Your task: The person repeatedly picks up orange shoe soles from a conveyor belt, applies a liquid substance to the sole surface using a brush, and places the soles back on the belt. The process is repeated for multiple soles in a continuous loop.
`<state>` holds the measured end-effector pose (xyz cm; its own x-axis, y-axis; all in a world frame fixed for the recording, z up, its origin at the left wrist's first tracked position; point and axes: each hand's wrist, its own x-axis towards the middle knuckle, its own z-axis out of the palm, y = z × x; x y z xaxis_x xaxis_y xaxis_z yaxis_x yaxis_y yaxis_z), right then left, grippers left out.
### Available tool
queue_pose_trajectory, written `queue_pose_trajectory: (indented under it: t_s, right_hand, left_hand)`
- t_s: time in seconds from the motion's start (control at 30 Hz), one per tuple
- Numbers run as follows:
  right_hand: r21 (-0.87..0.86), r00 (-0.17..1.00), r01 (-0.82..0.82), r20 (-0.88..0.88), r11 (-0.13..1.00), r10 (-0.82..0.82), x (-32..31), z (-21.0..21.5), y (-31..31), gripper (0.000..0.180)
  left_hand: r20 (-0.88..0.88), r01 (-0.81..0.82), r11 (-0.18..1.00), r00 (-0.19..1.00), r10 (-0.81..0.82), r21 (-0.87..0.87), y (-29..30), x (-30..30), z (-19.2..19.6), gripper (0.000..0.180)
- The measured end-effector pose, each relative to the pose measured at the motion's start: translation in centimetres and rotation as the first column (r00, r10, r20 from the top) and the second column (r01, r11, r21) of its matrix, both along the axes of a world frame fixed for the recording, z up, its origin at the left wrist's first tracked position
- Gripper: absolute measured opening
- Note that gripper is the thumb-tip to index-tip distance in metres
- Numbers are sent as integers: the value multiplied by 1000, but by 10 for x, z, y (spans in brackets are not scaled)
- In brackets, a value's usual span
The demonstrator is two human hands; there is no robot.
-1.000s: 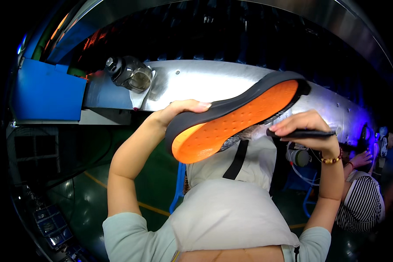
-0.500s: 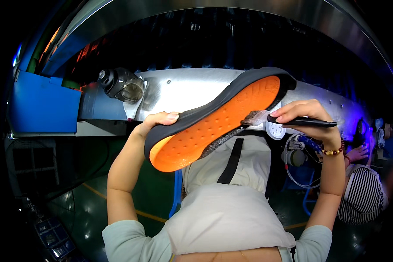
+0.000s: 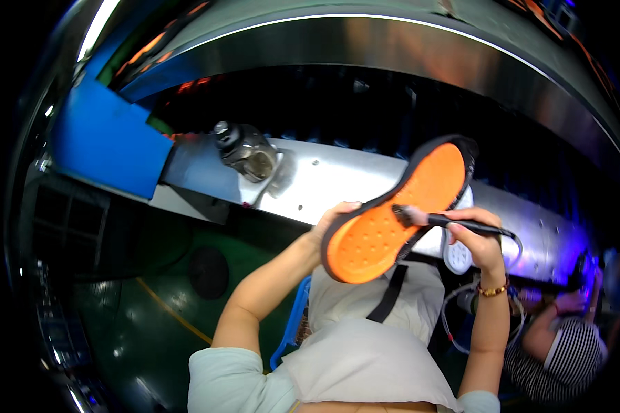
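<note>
- Seen from above, a person in a pale apron holds a shoe sole [image 3: 393,213] up in front of the chest, orange face toward the camera, dark rim round its edge.
- The left hand [image 3: 331,224] grasps the sole at its lower, broader end; the fingers curl over the rim there, thumb hidden behind.
- The sole's long axis runs on a slant, from lower left at the left hand up to the right, where the narrower end rises above a shiny metal bench [image 3: 337,182].
- The right hand [image 3: 479,241] is clenched round a slim black brush [image 3: 448,221], held nearly level and pointing left.
- The brush's bristled tip touches the orange face about midway along the sole, so the sole lies just left of the right hand's fingers, with the handle bridging the space between.
- The right hand is the nearer one to the sole's upper half; the left hand only supports the lower end.
- A gold bracelet [image 3: 492,291] sits on the right wrist.
- On the bench stand a dark glass jar [image 3: 244,150] to the left and a small round white object [image 3: 457,256] under the right hand.
- A blue box [image 3: 107,141] sits at far left.
- Another person in a striped sleeve [image 3: 565,358] is at lower right.
</note>
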<state>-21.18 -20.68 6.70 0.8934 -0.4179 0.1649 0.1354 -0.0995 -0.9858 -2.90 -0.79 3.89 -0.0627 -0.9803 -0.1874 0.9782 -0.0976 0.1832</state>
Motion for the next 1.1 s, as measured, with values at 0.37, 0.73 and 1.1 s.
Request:
queue_pose_trajectory:
  t_s: [0.37,0.73,1.1]
  right_hand:
    - [213,992,-81,111,974,58,-12,20,38,19]
    - [618,967,114,110,778,-230,-9,-35,14,17]
    - [593,839,486,-113,642,-531,-40,-48,18,29]
  left_hand:
    - [263,-129,971,948,180,-201,40,13,14,49]
    - [-320,-830,317,487,813,-459,-13,247,183,64]
    - [301,-573,556,-808,-506,-602,-177,301,188,41]
